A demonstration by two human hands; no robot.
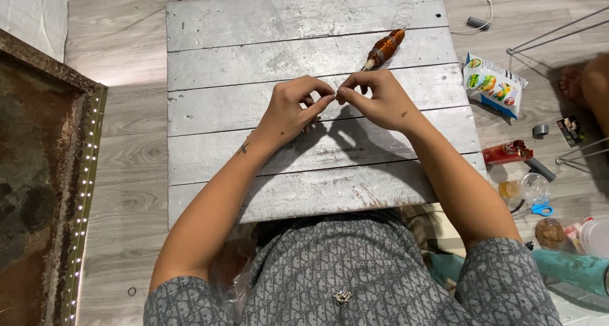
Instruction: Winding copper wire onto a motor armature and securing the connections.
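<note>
Floor: grey wood-look planks all round, seen from above; a low board of silver-painted planks (317, 142) lies across it in front of the seated person.
Nearest: grey patterned shirt and shorts at 6 o'clock, a small metal trinket (342, 297) resting on the cloth.
Left hand (290, 110): over the middle of the board, fingers curled in, thumb and forefinger pinched shut at the tips on something too fine to make out; a small cross mark shows on the wrist.
Right hand (377, 99): just at 3 o'clock of the left hand, fingertips meeting it, thumb and forefinger likewise pinched closed; what it grips cannot be told for sure.
Between the hands: fingertips touch at centre; any strand there is too thin to see.
Wire spool (384, 48): copper-coloured, lying tilted on the board at 12 o'clock of the right hand, near but not touching.
Loose coils (403, 14): thin pale wire loops beyond the spool, at the board's far edge.
Right side, 3 o'clock: snack packet (495, 85), red packet (505, 153), blue-handled scissors (541, 208), clear plastic cup (534, 188), tape roll (540, 130), all on the floor, well apart from the hands.
Left side, 9 o'clock: rusted frame (44, 174) edged with small lights.
Far right: another person's bare foot (571, 84).
</note>
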